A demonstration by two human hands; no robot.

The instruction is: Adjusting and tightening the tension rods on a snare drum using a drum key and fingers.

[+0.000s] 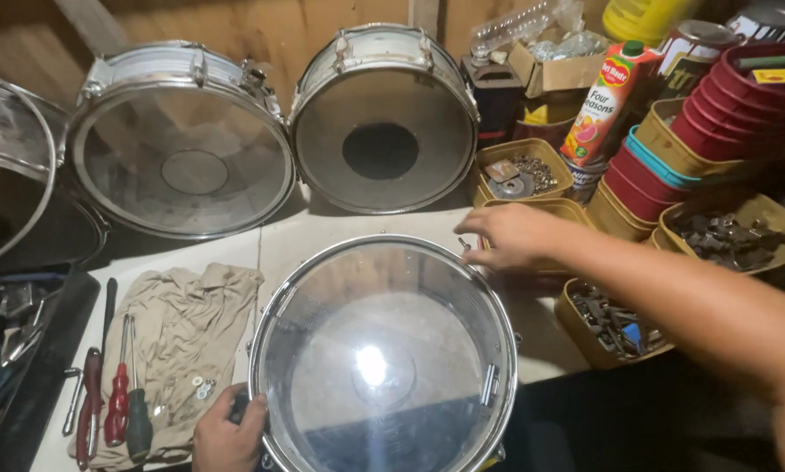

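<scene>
Here, drum (384, 350): we see it lying flat at lower centre of the frame on the pale surface (323, 232).
Left hand (228, 433): grip closed on the drum's lower-left rim.
Right hand (506, 236): fingers pinched at the upper-right rim; what it holds we cannot tell.
Cloth (183, 341): left, beside screwdrivers (117, 402).

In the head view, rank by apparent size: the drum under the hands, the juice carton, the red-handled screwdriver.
1. The drum, by far the largest, though also nearest the camera.
2 and 3. Juice carton and red-handled screwdriver look similar in length; the carton is farther away, so unranked.
</scene>
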